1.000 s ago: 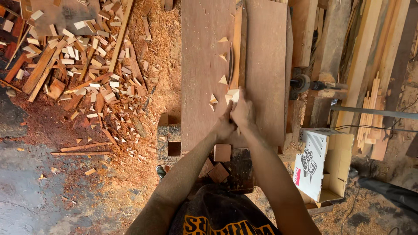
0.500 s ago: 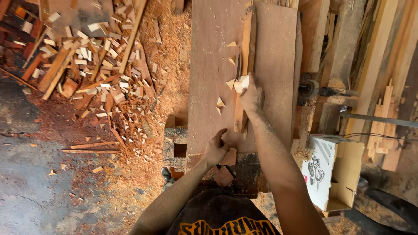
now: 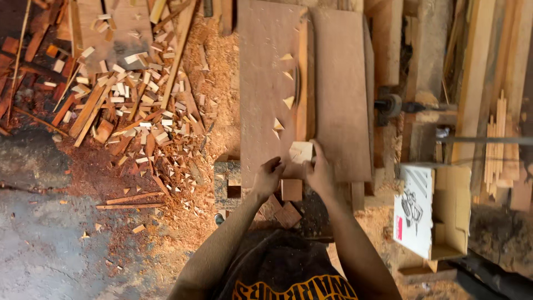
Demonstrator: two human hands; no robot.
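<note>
Both my hands meet at the near edge of a reddish wooden saw table (image 3: 261, 100). My left hand (image 3: 267, 176) and my right hand (image 3: 319, 169) together grip a small pale square wooden block (image 3: 301, 151) lying on the table. It sits just before a narrow wooden strip (image 3: 303, 83) that runs lengthwise down the table. Several small pale triangular offcuts (image 3: 288, 102) lie along the left side of that strip. Below my hands, two reddish square blocks (image 3: 291, 190) rest on a lower ledge.
A big heap of wood scraps and sawdust (image 3: 133, 111) covers the floor to the left. An open cardboard box (image 3: 436, 208) stands at the right, with planks (image 3: 477, 78) and thin sticks (image 3: 499, 139) beyond it. Grey concrete floor (image 3: 50, 244) lies at lower left.
My right hand drew back from further up the strip to the table's near edge. Both hands now hold the pale block together.
</note>
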